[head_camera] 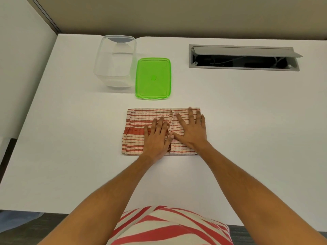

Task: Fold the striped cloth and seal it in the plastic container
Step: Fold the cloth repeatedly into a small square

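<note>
Flat palms point(156, 137) point(192, 129) press folded striped cloth point(136, 128).

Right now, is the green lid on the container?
No, the green lid lies flat on the table beside the open clear container.

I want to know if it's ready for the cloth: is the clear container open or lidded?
Open: the clear container has no lid on; its green lid lies flat on the table beside it.

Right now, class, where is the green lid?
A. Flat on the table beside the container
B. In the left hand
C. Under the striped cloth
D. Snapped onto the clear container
A: the green lid lies flat on the table, right of the open clear container.
</note>
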